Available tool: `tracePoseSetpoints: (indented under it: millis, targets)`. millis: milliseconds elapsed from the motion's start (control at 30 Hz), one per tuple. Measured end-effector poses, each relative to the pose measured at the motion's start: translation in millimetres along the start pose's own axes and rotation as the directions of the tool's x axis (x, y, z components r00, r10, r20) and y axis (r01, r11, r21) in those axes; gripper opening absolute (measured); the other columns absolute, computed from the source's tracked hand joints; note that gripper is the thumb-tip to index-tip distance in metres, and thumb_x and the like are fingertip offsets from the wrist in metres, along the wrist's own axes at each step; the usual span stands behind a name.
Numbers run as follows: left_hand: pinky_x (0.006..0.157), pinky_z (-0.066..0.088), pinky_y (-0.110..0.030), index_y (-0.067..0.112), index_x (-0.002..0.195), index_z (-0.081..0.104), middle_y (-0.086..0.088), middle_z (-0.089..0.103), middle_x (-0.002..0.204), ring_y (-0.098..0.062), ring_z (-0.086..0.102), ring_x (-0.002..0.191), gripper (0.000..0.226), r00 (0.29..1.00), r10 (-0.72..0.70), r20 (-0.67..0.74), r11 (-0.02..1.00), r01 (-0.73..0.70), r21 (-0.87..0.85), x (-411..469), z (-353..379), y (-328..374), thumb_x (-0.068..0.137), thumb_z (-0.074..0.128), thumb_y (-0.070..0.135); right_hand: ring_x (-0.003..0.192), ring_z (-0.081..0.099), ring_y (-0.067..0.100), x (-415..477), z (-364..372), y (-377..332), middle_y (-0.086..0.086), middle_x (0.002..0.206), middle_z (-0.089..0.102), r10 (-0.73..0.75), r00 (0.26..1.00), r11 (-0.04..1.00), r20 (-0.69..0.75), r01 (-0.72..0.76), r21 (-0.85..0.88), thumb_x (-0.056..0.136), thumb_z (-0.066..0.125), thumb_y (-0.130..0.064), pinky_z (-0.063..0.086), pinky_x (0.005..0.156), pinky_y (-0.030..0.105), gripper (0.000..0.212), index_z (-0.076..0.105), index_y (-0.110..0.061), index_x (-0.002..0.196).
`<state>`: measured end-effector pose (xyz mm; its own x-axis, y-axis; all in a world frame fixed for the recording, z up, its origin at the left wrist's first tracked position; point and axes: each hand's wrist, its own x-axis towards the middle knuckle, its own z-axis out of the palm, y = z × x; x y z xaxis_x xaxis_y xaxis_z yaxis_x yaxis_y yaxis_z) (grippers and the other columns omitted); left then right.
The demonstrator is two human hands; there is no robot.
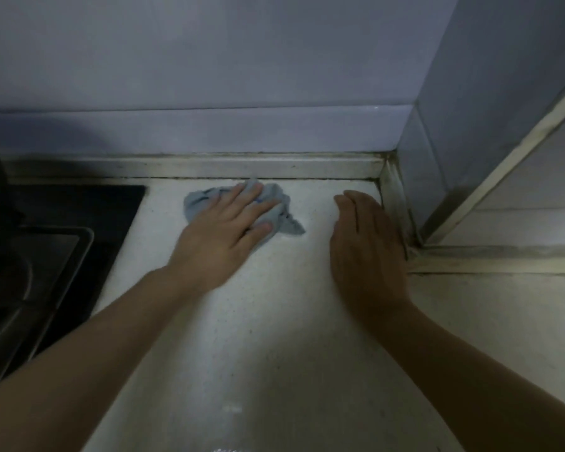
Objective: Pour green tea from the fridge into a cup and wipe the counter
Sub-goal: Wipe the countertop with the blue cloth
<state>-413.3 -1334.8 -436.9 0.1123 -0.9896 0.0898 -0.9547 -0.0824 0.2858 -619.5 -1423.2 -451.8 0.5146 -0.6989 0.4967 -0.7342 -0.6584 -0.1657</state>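
Crumpled grey-blue cloth (276,208) on the pale speckled counter (274,321), close to the raised back edge (193,166), pinned under the left hand (224,228). Fingers spread flat and pressing down, palm open, not curled round the fabric; loose corners poking out beyond the fingertips and to the right. Left forearm reaching in diagonally from lower left. Right hand (367,249) well clear of the cloth, open and empty, fingers together, set on its edge beside the corner trim (397,203). Dark stovetop (62,230) to the left, apart from both hands
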Motion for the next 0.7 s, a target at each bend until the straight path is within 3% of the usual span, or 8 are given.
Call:
tracePoseSetpoints:
  millis: [67, 167, 367, 533, 600, 700]
  targets:
    - [0.122, -0.004, -0.034, 0.035, 0.152, 0.028, 0.008, 0.012, 0.162, -0.006, -0.001, 0.149, 0.047, 0.997, 0.073, -0.007, 0.997, -0.073, 0.005, 22, 14, 27, 0.105, 0.029, 0.043, 0.123, 0.053, 0.035, 0, 0, 0, 0.024, 0.131, 0.054, 0.010, 1.000, 1.000, -0.002, -0.010, -0.003, 0.096, 0.036, -0.017, 0.041, 0.105, 0.042, 0.043, 0.051, 0.004, 0.131]
    - [0.123, 0.002, -0.039, 0.028, 0.153, 0.030, 0.003, 0.017, 0.162, -0.014, 0.006, 0.151, 0.054, 0.985, 0.172, 0.005, 0.985, -0.172, 0.032, 47, 32, 54, 0.103, 0.020, 0.046, 0.122, 0.053, 0.033, 3, 4, 0, 0.021, 0.131, 0.055, 0.008, 1.000, 0.999, 0.013, -0.008, -0.041, 0.097, 0.044, -0.015, 0.037, 0.107, 0.038, 0.040, 0.051, 0.002, 0.132]
    - [0.123, 0.007, -0.042, 0.020, 0.154, 0.026, -0.001, 0.017, 0.163, -0.018, 0.009, 0.151, 0.062, 0.980, 0.197, 0.016, 0.980, -0.197, -0.005, 48, 37, 65, 0.098, 0.016, 0.045, 0.115, 0.057, 0.032, 6, 7, 0, 0.022, 0.124, 0.059, -0.009, 1.000, 1.000, -0.023, 0.008, -0.012, 0.093, 0.050, -0.011, 0.040, 0.105, 0.037, 0.040, 0.052, 0.006, 0.129]
    - [0.124, 0.006, -0.042, 0.012, 0.147, 0.040, -0.009, 0.031, 0.157, -0.023, 0.017, 0.150, 0.059, 0.972, 0.234, 0.008, 0.970, -0.232, -0.074, 7, 38, 81, 0.096, 0.026, 0.037, 0.107, 0.061, 0.033, -6, -16, -3, 0.024, 0.115, 0.063, -0.202, 0.978, 0.978, -0.047, 0.204, 0.035, 0.095, 0.045, -0.010, 0.047, 0.101, 0.038, 0.035, 0.057, 0.008, 0.122]
    - [0.124, 0.006, -0.040, 0.015, 0.147, 0.041, -0.006, 0.031, 0.158, -0.021, 0.016, 0.150, 0.057, 0.972, 0.234, 0.001, 0.969, -0.233, -0.081, -13, 38, 88, 0.098, 0.026, 0.040, 0.108, 0.060, 0.032, -23, -33, -3, 0.022, 0.115, 0.062, -0.281, 0.959, 0.956, -0.023, 0.282, 0.075, 0.095, 0.046, -0.009, 0.045, 0.102, 0.036, 0.033, 0.058, 0.006, 0.121]
    - [0.123, -0.001, -0.035, 0.033, 0.153, 0.022, 0.006, 0.012, 0.163, -0.010, 0.001, 0.151, 0.053, 0.977, 0.214, 0.018, 0.976, -0.213, -0.051, -34, 38, 103, 0.102, 0.018, 0.048, 0.103, 0.060, 0.026, -50, -64, 10, 0.017, 0.113, 0.062, -0.258, 0.965, 0.963, 0.036, 0.254, 0.088, 0.093, 0.043, -0.011, 0.046, 0.095, 0.031, 0.032, 0.059, 0.001, 0.118]
